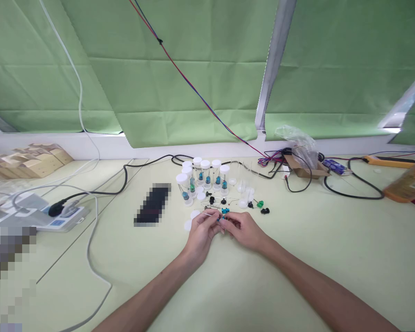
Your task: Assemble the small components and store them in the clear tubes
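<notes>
My left hand (204, 230) and my right hand (244, 229) meet above the table, fingertips pinched together on a small blue-and-black part (220, 219). A thin metal rod (206, 214) sticks out to the left from between the left fingers. Most of the held part is hidden by fingers. Just beyond the hands lie a blue fitting (225, 210), several small black parts (211, 200) and a green part (260, 204). Behind them stand several clear tubes with white caps (205, 164), with blue or green pieces inside. Open clear tubes (244, 196) are to their right.
A dark pixelated rectangle (152, 204) lies left of the tubes. Further left are a power strip (64, 219), white cables and wooden blocks (31, 161). At the back right are a cardboard box (302, 168) with a plastic bag, black cables and an orange bottle (408, 184).
</notes>
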The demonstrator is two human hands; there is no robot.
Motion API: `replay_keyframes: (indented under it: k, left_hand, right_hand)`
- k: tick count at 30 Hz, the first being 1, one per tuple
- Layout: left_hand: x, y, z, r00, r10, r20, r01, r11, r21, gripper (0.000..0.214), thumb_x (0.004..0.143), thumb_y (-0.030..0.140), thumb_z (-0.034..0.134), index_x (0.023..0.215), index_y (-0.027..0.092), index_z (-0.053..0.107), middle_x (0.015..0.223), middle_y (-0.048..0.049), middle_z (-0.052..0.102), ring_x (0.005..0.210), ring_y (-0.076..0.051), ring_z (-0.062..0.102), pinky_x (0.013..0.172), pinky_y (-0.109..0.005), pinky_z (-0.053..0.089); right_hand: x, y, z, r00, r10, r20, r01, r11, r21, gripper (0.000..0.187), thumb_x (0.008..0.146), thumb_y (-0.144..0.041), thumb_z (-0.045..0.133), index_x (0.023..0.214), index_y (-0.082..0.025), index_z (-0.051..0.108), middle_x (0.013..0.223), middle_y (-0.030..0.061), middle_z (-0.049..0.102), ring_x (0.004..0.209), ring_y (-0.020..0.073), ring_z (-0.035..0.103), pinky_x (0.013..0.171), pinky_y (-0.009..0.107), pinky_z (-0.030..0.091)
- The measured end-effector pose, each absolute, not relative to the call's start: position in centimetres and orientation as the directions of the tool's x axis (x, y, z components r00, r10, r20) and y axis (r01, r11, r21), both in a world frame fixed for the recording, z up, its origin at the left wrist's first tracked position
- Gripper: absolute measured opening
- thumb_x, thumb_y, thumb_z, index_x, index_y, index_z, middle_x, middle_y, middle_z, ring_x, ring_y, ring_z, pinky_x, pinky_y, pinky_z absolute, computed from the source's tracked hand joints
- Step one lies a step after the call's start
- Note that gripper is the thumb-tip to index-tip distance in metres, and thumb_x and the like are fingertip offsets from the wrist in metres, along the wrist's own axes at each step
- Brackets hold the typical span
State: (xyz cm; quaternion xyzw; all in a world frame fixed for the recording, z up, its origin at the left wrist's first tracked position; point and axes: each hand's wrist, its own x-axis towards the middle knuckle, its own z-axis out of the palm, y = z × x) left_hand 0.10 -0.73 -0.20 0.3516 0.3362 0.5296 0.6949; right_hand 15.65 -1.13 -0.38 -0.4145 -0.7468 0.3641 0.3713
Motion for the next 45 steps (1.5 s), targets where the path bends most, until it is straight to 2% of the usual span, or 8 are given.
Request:
replay_keyframes:
  k: [13, 18, 24, 29, 33, 37, 41, 45]
  left_hand:
    - [0.22, -0.98, 0.13, 0.241, 0.966, -0.095, -0.47, 0.202, 0.859, 0.012, 0.075, 0.023, 0.07, 0.076, 0.013, 0.063, 0.071, -0.0031, 0.062, 0.059, -0.013, 0.059, 0.059, -0.026, 0.049]
    - [0.21, -0.81, 0.13, 0.225, 0.969, -0.101, -0.487, 0.202, 0.85, 0.013, 0.074, 0.022, 0.072, 0.075, 0.013, 0.063, 0.07, -0.0027, 0.061, 0.059, -0.012, 0.058, 0.059, -0.025, 0.048]
    - [-0.01, -0.62, -0.03, 0.179, 0.979, -0.094, -0.506, 0.173, 0.845, 0.012, 0.073, 0.021, 0.072, 0.076, 0.013, 0.064, 0.074, -0.0027, 0.061, 0.063, -0.012, 0.057, 0.057, -0.024, 0.048]
    - [0.13, -0.71, -0.06, 0.215, 0.973, -0.079, -0.484, 0.177, 0.857, 0.012, 0.074, 0.022, 0.071, 0.076, 0.013, 0.064, 0.073, -0.0027, 0.06, 0.062, -0.012, 0.057, 0.059, -0.025, 0.048]
    - [0.23, -0.81, 0.12, 0.232, 0.97, -0.075, -0.475, 0.181, 0.861, 0.012, 0.075, 0.023, 0.071, 0.076, 0.014, 0.064, 0.073, -0.003, 0.061, 0.059, -0.012, 0.058, 0.059, -0.026, 0.048]
    - [0.26, -0.87, 0.18, 0.233, 0.969, -0.08, -0.475, 0.185, 0.861, 0.012, 0.075, 0.023, 0.071, 0.076, 0.014, 0.064, 0.073, -0.0031, 0.062, 0.059, -0.013, 0.059, 0.059, -0.026, 0.048]
    - [0.28, -0.87, 0.22, 0.22, 0.971, -0.096, -0.478, 0.193, 0.857, 0.014, 0.073, 0.023, 0.073, 0.076, 0.014, 0.064, 0.07, -0.0026, 0.062, 0.059, -0.013, 0.059, 0.059, -0.026, 0.047]
    - [0.28, -0.84, 0.36, 0.205, 0.974, -0.098, -0.49, 0.189, 0.851, 0.013, 0.071, 0.023, 0.074, 0.075, 0.013, 0.065, 0.07, -0.0022, 0.061, 0.059, -0.012, 0.058, 0.058, -0.025, 0.047]
  right_hand:
    - [15.75, -0.84, -1.18, -0.365, 0.901, 0.235, 0.358, 0.369, -0.858, 0.059, 0.099, -0.047, 0.028, 0.058, -0.016, 0.057, 0.051, -0.0008, 0.055, 0.051, 0.0104, 0.053, 0.058, 0.021, 0.04]
    - [15.68, -0.81, -1.13, -0.348, 0.911, 0.221, 0.355, 0.346, -0.868, 0.056, 0.098, -0.048, 0.031, 0.058, -0.017, 0.056, 0.051, -0.0013, 0.054, 0.051, 0.0103, 0.052, 0.056, 0.021, 0.039]
    - [15.57, -0.94, -0.54, -0.342, 0.911, 0.231, 0.346, 0.351, -0.87, 0.031, 0.093, -0.043, 0.048, 0.078, -0.018, 0.06, 0.061, -0.0028, 0.057, 0.052, 0.01, 0.047, 0.051, 0.021, 0.035]
    - [15.73, -1.01, -0.54, -0.377, 0.889, 0.26, 0.345, 0.396, -0.851, 0.04, 0.096, -0.041, 0.041, 0.067, -0.018, 0.056, 0.057, -0.0028, 0.054, 0.052, 0.0096, 0.046, 0.053, 0.021, 0.035]
    - [15.78, -0.97, -0.84, -0.376, 0.894, 0.245, 0.343, 0.38, -0.859, 0.052, 0.099, -0.045, 0.032, 0.06, -0.017, 0.054, 0.052, -0.0019, 0.053, 0.051, 0.0101, 0.048, 0.055, 0.022, 0.037]
    - [15.77, -0.85, -1.16, -0.357, 0.906, 0.229, 0.356, 0.358, -0.863, 0.057, 0.098, -0.048, 0.03, 0.056, -0.017, 0.053, 0.051, -0.0011, 0.052, 0.05, 0.0106, 0.05, 0.056, 0.022, 0.038]
    - [15.79, -0.87, -1.0, -0.349, 0.91, 0.222, 0.349, 0.346, -0.871, 0.054, 0.098, -0.048, 0.031, 0.058, -0.017, 0.052, 0.051, -0.0019, 0.052, 0.051, 0.0104, 0.049, 0.055, 0.022, 0.038]
    - [15.77, -1.02, -0.56, -0.35, 0.911, 0.217, 0.322, 0.335, -0.885, 0.04, 0.096, -0.046, 0.04, 0.071, -0.018, 0.056, 0.059, -0.0025, 0.056, 0.052, 0.0101, 0.048, 0.053, 0.021, 0.037]
